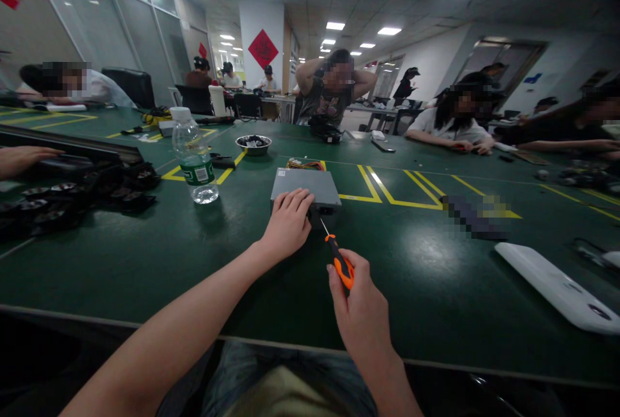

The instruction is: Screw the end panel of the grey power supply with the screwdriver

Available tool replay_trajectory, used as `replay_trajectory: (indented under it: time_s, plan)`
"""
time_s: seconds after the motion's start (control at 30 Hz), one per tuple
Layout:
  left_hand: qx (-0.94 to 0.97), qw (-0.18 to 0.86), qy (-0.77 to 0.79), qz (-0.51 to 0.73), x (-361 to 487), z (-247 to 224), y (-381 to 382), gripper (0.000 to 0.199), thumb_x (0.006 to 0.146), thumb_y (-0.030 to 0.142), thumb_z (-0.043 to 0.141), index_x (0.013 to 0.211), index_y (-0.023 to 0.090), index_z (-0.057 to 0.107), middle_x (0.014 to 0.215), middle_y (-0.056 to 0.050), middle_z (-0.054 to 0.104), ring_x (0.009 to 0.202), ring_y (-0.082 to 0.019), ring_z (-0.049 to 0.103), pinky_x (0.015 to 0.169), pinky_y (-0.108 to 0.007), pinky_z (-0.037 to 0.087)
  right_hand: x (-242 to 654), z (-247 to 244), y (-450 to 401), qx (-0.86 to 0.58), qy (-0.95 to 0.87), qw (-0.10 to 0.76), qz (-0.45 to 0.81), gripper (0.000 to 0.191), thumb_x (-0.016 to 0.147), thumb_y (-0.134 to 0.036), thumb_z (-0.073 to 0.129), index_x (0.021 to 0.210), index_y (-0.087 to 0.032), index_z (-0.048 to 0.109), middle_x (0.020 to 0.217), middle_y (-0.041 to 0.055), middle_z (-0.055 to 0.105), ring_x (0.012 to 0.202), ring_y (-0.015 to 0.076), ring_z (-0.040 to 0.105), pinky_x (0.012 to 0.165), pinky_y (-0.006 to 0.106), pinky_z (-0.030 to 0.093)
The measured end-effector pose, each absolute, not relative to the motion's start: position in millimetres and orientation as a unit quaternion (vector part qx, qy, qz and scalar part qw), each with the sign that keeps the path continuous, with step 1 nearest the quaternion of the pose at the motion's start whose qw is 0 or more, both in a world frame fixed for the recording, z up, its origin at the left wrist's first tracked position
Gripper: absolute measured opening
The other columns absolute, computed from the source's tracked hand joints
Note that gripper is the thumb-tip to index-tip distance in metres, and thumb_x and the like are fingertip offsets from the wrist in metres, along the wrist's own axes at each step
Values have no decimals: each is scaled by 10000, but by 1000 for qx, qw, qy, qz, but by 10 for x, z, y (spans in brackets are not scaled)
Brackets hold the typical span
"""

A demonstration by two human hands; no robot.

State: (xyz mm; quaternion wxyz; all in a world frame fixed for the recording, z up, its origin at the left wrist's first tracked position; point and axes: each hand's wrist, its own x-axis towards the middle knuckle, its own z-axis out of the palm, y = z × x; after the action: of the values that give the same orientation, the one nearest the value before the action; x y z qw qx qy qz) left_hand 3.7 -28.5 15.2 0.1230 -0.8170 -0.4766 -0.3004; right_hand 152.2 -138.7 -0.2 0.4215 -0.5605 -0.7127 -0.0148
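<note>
A grey computer power supply lies on the green table in front of me, with bundled coloured wires coming out of its far side. My left hand grips its near left part, fingers over the top and the front edge. In my right hand is an orange and black screwdriver, its shaft pointing up and away from me. The tip is at the near face of the box, close to the socket; whether it touches a screw is too small to tell.
To the left stand a clear plastic bottle, a metal bowl with small dark parts and a pile of black fans. Another person's hand reaches in there. A white elongated object lies right. Several people sit around.
</note>
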Motion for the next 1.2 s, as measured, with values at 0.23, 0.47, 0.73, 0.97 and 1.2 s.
replay_trajectory:
  time_s: [0.23, 0.47, 0.73, 0.97, 1.2]
  plan:
    - [-824, 151, -481, -259, 40, 205, -310, 442, 830, 141, 400, 1269, 128, 451, 1356, -127, 464, 1274, -244, 390, 1049, -426, 287, 1431, 17, -1402, -478, -759, 437, -62, 298, 899, -174, 376, 1189, -144, 433, 1188, 159, 526, 1131, 215, 515, 892, 399, 494]
    - [-833, 142, -489, -217, 19, 285, -357, 442, 842, 127, 373, 1277, 98, 441, 1376, -138, 443, 1286, -243, 383, 1056, -429, 288, 1499, 35, -1393, -518, -738, 421, -93, 249, 932, -211, 363, 1113, -188, 533, 1117, 112, 589, 984, 196, 610, 776, 336, 537]
    - [-828, 141, -480, -252, -13, 288, -341, 392, 845, 159, 395, 1223, 140, 496, 1315, -102, 511, 1221, -233, 445, 1016, -401, 336, 1415, 34, -1444, -509, -746, 423, -74, 307, 900, -168, 353, 1182, -150, 472, 1217, 160, 490, 1118, 230, 537, 835, 388, 539]
    - [-818, 128, -478, -293, -17, 238, -303, 369, 814, 170, 445, 1176, 169, 516, 1263, -93, 531, 1179, -237, 448, 1002, -410, 322, 1391, 46, -1451, -510, -762, 380, -116, 282, 933, -207, 360, 1157, -181, 529, 1169, 124, 577, 938, 196, 637, 715, 299, 558]
    - [-805, 131, -489, -309, 3, 182, -275, 350, 802, 190, 476, 1149, 175, 513, 1233, -93, 525, 1155, -252, 433, 983, -425, 309, 1404, 25, -1417, -550, -727, 403, -74, 296, 934, -334, 350, 1108, -180, 532, 1112, 126, 555, 904, 208, 635, 618, 305, 567]
